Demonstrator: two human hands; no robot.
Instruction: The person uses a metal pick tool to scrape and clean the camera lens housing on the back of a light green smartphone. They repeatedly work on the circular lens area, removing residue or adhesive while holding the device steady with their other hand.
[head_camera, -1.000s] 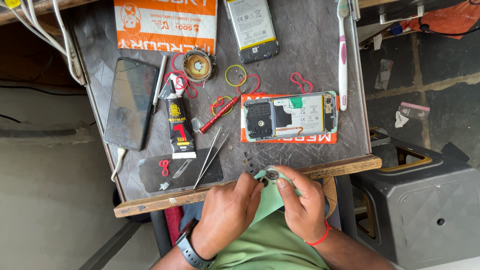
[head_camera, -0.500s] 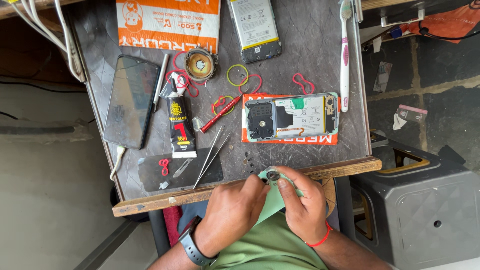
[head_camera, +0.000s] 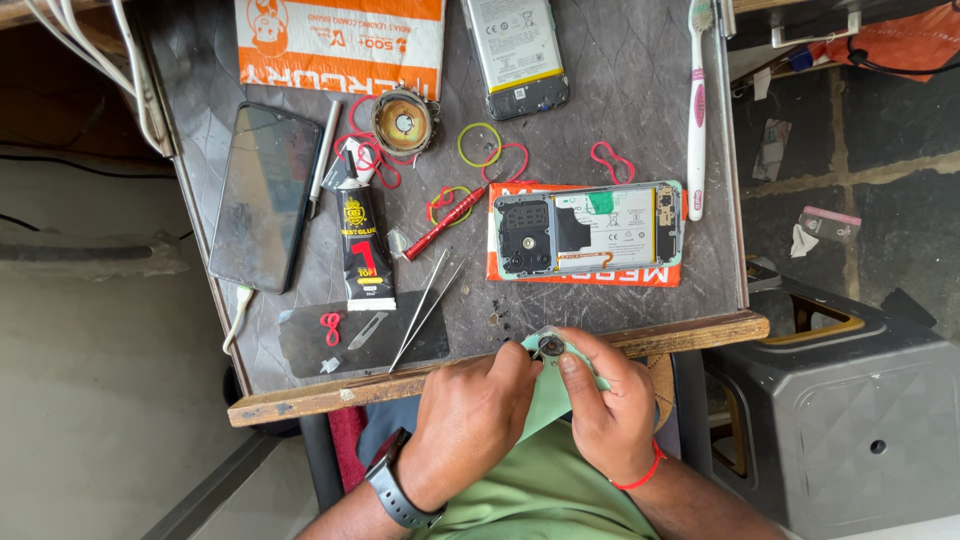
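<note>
My left hand (head_camera: 470, 420) and my right hand (head_camera: 605, 405) meet at the near edge of a small work table (head_camera: 620, 90). Together they pinch a pale green phone back cover (head_camera: 545, 395) with a round dark camera ring (head_camera: 548, 347) near its top corner. The left thumb and fingers press beside the ring; the right fingers hold the cover's other side. A black watch sits on the left wrist, a red thread band on the right. Just beyond the hands lies an opened phone (head_camera: 588, 228) showing its insides, on an orange packet.
On the table lie tweezers (head_camera: 425, 305), a red screwdriver (head_camera: 447, 222), a black glue tube (head_camera: 365, 245), a dark phone (head_camera: 265, 195), a glass panel (head_camera: 365, 335), rubber bands (head_camera: 480, 145), a battery phone body (head_camera: 518, 50), a toothbrush (head_camera: 697, 110) and small screws (head_camera: 498, 315). A grey box (head_camera: 850, 420) stands at right.
Both hands stay at the table edge on the green cover, with only slight finger shifts around the camera ring. The view has drifted a little.
</note>
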